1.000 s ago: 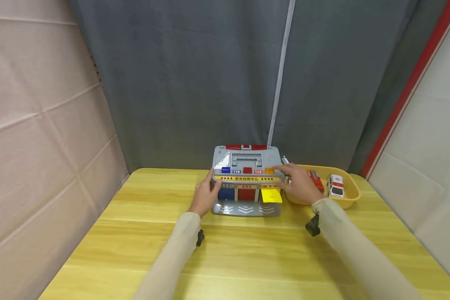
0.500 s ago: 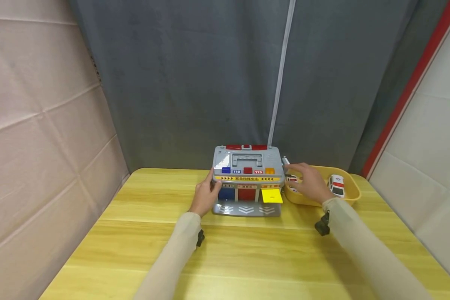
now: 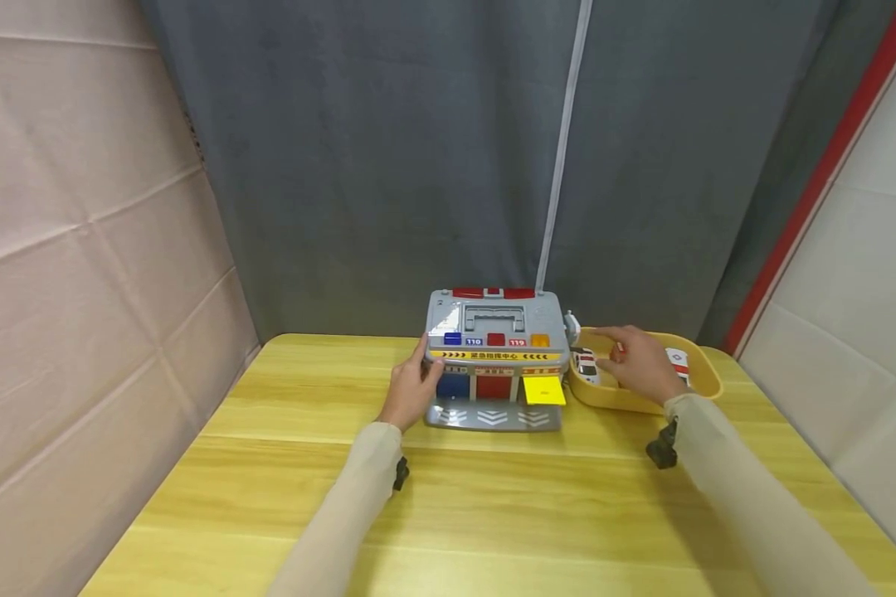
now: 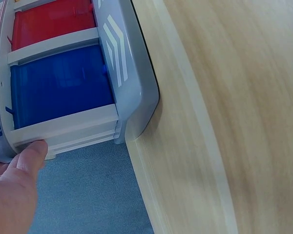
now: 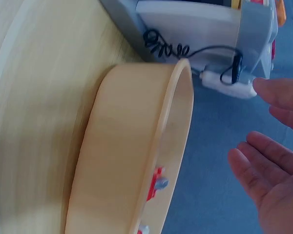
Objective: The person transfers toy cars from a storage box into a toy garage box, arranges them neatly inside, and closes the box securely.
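Toy station (image 3: 495,356) sits left of the tray (image 3: 618,401); left hand (image 3: 409,391) rests against it, fingers uncurled. Right hand (image 3: 642,365), spread and empty, hovers over the tray: apparently reaching, next needing a precise pinch.

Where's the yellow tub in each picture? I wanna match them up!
Head: right of centre, beside the grey toy station, with the yellow tub partly hidden by the right hand.
Left wrist: the tub isn't in it.
Right wrist: from the middle down to the bottom edge, looking tan.
Shared landmark: the toy station, upper left in left wrist, top in right wrist.
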`<move>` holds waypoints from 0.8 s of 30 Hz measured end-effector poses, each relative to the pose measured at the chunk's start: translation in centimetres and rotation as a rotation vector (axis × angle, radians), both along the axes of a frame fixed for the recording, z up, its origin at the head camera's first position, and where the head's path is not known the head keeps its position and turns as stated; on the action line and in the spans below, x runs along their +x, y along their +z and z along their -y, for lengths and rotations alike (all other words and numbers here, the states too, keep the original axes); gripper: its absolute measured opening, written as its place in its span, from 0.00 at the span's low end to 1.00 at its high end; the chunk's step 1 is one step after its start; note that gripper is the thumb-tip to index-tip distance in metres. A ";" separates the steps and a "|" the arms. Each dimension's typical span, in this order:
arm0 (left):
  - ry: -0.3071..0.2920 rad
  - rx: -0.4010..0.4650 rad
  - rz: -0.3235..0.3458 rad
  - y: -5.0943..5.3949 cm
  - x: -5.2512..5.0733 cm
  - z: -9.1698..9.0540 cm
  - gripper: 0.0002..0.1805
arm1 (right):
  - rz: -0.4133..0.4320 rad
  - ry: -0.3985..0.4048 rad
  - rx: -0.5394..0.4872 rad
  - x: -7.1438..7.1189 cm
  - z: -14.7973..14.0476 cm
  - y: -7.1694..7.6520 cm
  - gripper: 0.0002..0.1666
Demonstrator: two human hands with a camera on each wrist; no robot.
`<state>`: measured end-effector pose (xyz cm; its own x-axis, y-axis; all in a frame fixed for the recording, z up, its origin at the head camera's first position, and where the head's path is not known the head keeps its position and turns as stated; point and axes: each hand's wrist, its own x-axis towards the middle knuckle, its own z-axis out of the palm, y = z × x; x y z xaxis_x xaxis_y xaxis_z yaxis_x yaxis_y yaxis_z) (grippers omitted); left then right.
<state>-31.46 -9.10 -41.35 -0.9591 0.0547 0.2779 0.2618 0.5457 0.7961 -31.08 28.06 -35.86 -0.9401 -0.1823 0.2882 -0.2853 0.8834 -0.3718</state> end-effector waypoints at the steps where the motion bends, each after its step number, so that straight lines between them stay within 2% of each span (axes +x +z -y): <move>1: 0.000 -0.001 -0.002 0.0 0.0 0.0 0.36 | 0.002 0.000 -0.005 0.0 -0.2 0.0 0.30; 9: -0.003 -0.005 -0.021 -0.1 -0.1 0.0 0.36 | 0.012 -0.047 -0.020 -0.2 -2.3 -0.4 0.30; 14: 0.001 -0.007 -0.013 -0.1 -0.1 -0.1 0.36 | 0.017 -0.048 -0.029 -0.4 -3.4 -0.8 0.31; 24: 0.005 -0.020 -0.014 0.0 0.0 -0.1 0.37 | 0.028 -0.082 0.002 -0.2 -5.1 -1.3 0.32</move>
